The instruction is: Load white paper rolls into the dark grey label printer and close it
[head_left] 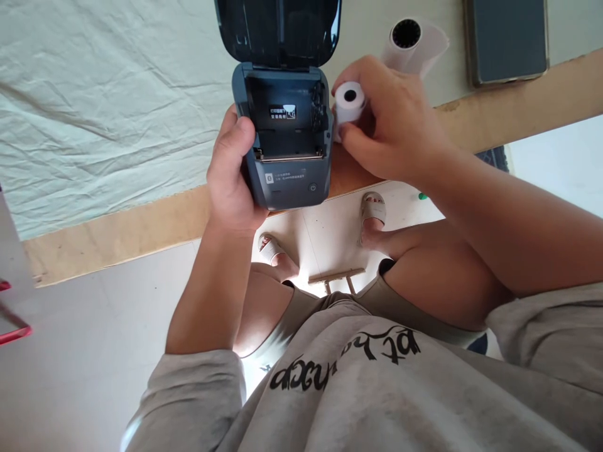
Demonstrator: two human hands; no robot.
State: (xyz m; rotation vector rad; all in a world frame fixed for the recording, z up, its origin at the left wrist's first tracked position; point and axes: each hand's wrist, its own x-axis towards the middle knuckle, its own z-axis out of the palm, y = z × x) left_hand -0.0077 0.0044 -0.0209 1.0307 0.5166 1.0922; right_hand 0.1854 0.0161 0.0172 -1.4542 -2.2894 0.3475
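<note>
My left hand (233, 169) is wrapped round the left side of a dark blue-grey portable label printer (288, 179). The printer's black lid (279, 31) is swung up, and its paper bay lies bare, with a small printed sticker inside. Between the thumb and fingers of my right hand (391, 113) is a small white paper roll (349, 108) with a dark core hole facing up. That roll is just right of the printer, close to its side; whether they touch I cannot tell.
Behind my right hand stands a larger white paper roll (424, 47), its loose end curling right. A dark flat device (509, 41) lies at the back right. A pale wrinkled cloth (103, 113) covers the table, whose wooden edge (117, 229) runs in front. A wooden stool rung (336, 276) shows below.
</note>
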